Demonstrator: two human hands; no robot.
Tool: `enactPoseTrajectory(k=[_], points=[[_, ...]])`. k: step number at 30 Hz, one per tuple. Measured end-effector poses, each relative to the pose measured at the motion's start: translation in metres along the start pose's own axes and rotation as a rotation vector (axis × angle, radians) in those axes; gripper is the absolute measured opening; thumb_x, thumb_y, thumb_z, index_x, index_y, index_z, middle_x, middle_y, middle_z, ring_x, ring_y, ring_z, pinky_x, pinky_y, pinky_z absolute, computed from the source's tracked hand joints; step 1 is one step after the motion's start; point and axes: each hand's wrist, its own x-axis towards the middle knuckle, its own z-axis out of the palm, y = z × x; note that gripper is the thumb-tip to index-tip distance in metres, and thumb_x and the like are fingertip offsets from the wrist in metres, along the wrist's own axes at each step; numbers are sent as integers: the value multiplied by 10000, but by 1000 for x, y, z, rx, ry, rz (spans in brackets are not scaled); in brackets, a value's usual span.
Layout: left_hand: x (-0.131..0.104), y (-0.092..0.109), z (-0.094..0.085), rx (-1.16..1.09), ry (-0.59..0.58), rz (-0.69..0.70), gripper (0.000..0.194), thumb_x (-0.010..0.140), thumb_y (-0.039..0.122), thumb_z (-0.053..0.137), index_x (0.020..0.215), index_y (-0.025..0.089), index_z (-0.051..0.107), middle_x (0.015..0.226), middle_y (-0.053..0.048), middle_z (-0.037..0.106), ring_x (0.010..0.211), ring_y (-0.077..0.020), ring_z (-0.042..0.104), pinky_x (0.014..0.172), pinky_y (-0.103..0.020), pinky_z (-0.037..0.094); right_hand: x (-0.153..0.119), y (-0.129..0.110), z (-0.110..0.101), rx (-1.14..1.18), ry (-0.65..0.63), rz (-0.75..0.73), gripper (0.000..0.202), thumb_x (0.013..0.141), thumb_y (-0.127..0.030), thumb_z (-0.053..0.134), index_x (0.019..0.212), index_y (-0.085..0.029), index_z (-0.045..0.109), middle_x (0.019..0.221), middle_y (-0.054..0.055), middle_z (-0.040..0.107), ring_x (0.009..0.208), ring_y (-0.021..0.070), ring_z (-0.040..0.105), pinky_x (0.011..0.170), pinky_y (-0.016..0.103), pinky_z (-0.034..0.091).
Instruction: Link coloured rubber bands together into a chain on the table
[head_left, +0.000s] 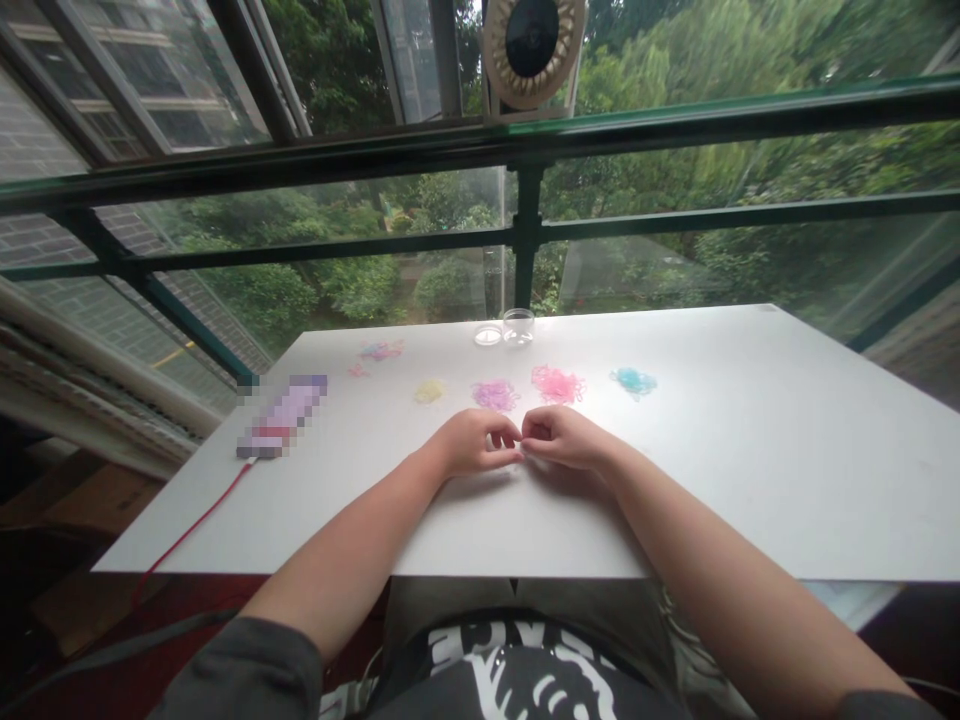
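My left hand and my right hand meet over the front middle of the white table, fingertips nearly touching. Thumb and fingers are pinched on both; anything between them is too small to make out. Just beyond lie loose piles of thin loops that look like small rubber bands: a purple pile behind the left hand and a pink pile behind the right. A pale yellow pile is further left, and a teal pile further right.
Toward the back left sits a mixed-colour pile. A clear round jar and its lid stand near the far edge. At left lies a blurred phone-like device with a red cable. A green railing runs behind the table.
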Motion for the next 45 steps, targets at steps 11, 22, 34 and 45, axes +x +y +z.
enactPoseTrajectory(k=[11,22,34,45], points=[[2,-1,2,26,29,3,167,745,266,541,790,182,678,718,-16,670,617,-100,554,618,-202,411,1,3,3,-39,9,23,117,672,-254,541,645,-143,565,553,-23,525,510,76,435,483,191,304],[2,0,6,50,31,-38,123,726,228,522,766,175,626,682,-3,628,607,-99,526,585,-199,395,2,1,3,-62,11,28,112,672,-241,529,632,-143,565,539,-25,521,502,76,431,480,185,306],[4,-1,14,124,55,-28,82,703,211,513,754,163,555,700,-9,595,617,-107,501,586,-210,393,-1,1,3,-9,-34,-3,186,751,-279,483,667,-144,579,546,-16,501,511,89,411,478,205,302],[4,-1,13,134,96,-7,91,702,208,508,766,168,559,728,-20,607,656,-120,514,624,-223,409,0,8,1,47,-11,-43,300,804,-398,459,699,-151,593,607,17,545,578,128,461,536,239,363]])
